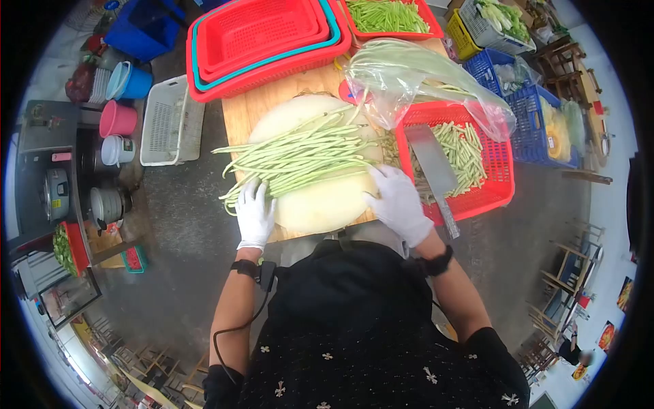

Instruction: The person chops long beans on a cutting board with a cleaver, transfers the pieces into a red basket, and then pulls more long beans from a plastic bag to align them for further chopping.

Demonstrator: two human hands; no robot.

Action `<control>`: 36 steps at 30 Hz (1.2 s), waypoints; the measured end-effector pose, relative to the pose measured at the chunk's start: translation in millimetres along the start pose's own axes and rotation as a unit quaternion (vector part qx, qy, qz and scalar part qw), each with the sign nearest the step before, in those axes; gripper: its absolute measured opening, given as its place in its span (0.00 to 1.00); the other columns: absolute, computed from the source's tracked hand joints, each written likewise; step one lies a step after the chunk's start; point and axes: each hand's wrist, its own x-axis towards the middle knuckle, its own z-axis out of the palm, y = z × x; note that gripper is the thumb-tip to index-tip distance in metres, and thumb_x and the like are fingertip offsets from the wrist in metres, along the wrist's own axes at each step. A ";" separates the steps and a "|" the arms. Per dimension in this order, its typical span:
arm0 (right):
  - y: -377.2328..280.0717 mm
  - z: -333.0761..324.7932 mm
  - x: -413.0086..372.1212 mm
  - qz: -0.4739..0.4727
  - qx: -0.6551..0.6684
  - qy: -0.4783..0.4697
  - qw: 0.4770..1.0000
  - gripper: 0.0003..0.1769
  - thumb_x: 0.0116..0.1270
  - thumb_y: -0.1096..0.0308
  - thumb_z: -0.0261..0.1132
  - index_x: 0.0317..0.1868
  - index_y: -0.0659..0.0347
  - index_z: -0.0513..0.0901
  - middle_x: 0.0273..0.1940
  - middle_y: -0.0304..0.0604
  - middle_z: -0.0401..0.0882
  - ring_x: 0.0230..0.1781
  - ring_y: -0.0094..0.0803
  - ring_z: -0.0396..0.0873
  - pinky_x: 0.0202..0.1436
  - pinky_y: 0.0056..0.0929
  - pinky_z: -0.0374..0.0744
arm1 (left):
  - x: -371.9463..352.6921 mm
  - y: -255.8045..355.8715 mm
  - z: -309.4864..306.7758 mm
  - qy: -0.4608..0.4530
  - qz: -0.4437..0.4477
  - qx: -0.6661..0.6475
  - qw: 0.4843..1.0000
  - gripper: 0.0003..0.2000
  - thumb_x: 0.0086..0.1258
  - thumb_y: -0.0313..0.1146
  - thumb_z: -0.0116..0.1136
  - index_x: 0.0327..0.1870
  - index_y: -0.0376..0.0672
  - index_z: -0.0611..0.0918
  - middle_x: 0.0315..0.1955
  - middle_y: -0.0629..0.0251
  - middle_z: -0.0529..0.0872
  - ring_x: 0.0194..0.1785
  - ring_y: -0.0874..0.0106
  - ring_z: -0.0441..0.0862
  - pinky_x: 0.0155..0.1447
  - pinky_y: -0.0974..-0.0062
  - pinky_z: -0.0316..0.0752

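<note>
Long green beans (300, 153) lie in a loose bundle across a round pale cutting board (317, 204), their left ends sticking out past its edge. My left hand (255, 215), in a white glove, touches the near left side of the bundle with its fingers stretched out. At the right ends of the beans is my right hand (398, 204), also gloved, with thumb and fingers apart. A cleaver (432, 163) lies across a red basket (502, 194) to the right, its handle over the near rim. Cut bean pieces (463, 150) fill part of that basket.
Nested red and teal baskets (272, 71) stand behind the board on the wooden table (235, 112). A clear plastic bag (415, 68) of long beans overhangs the cut-bean basket. Farther back is a red basket of green stalks (388, 17). A white crate (170, 129) sits on the floor at left.
</note>
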 end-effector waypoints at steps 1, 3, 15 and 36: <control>-7.4 13.2 17.0 -0.012 -0.012 0.020 1.000 0.34 0.71 0.56 0.74 0.73 0.64 0.80 0.65 0.55 0.83 0.68 0.55 0.79 0.73 0.51 0.76 | -0.3 -2.7 1.6 0.001 -0.001 -0.005 1.000 0.29 0.70 0.35 0.76 0.72 0.42 0.81 0.76 0.50 0.77 0.78 0.47 0.73 0.80 0.49 0.67; -10.3 44.6 46.1 -0.068 -0.066 0.042 0.995 0.35 0.70 0.57 0.74 0.73 0.64 0.80 0.66 0.54 0.83 0.70 0.54 0.78 0.76 0.52 0.74 | -8.0 -5.7 3.5 0.029 0.032 -0.002 0.999 0.28 0.70 0.36 0.74 0.72 0.47 0.81 0.74 0.57 0.79 0.78 0.51 0.73 0.79 0.49 0.67; 11.5 96.7 40.8 -0.147 -0.123 -0.007 0.981 0.23 0.70 0.65 0.70 0.64 0.57 0.85 0.55 0.45 0.85 0.61 0.47 0.81 0.75 0.53 0.74 | -13.1 -12.3 -2.9 -0.027 0.087 -0.062 0.994 0.26 0.67 0.26 0.72 0.68 0.48 0.83 0.70 0.62 0.84 0.74 0.58 0.79 0.86 0.50 0.62; 58.3 65.7 29.2 -0.027 0.080 0.055 0.995 0.19 0.73 0.72 0.64 0.61 0.68 0.87 0.54 0.57 0.88 0.57 0.56 0.84 0.65 0.51 0.80 | -9.9 24.4 -17.3 -0.016 -0.036 -0.084 0.996 0.23 0.61 0.28 0.80 0.58 0.46 0.84 0.69 0.60 0.85 0.73 0.53 0.78 0.80 0.53 0.69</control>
